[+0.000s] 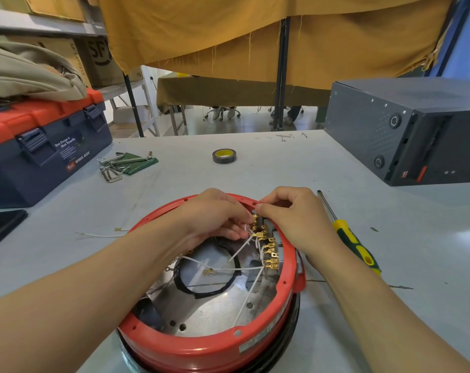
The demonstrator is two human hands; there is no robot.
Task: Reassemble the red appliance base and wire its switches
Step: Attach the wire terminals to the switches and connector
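Two hands [215, 214] [290, 216], red base [201, 348], brass terminals [269, 249]

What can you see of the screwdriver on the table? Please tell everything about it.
The screwdriver lies flat on the grey table, to the right of the red base. It has a thin metal shaft with a dark flat tip that points away from the person, and a thick yellow and green handle toward the person. The right hand and its forearm are close beside it; the forearm hides the handle's near end. Nothing grips it.
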